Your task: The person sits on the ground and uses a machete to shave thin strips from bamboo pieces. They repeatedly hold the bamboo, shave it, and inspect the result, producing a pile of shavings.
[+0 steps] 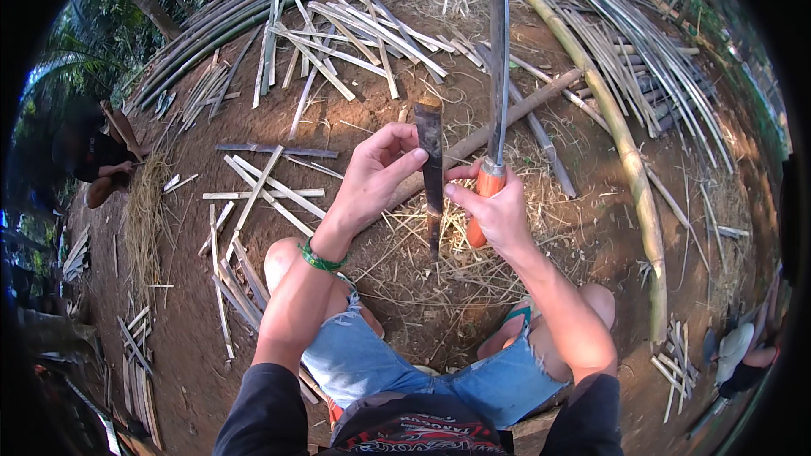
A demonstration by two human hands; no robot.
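Note:
My right hand grips the orange wooden handle of a machete, whose long blade points up and away from me. My left hand pinches a dark tapered strip between thumb and fingers. That strip stands nearly upright, wide at the top and narrow at the bottom, and looks like split bamboo or wood. It is left of the machete, and my right thumb and forefinger come close to its edge; whether they touch it I cannot tell. Below both hands lie thin shavings on the soil.
A round pole lies slantwise just beyond my hands. Pale split strips are scattered ahead and left. A thick bamboo pole runs along the right, beside long strips. One person crouches far left; another is far right.

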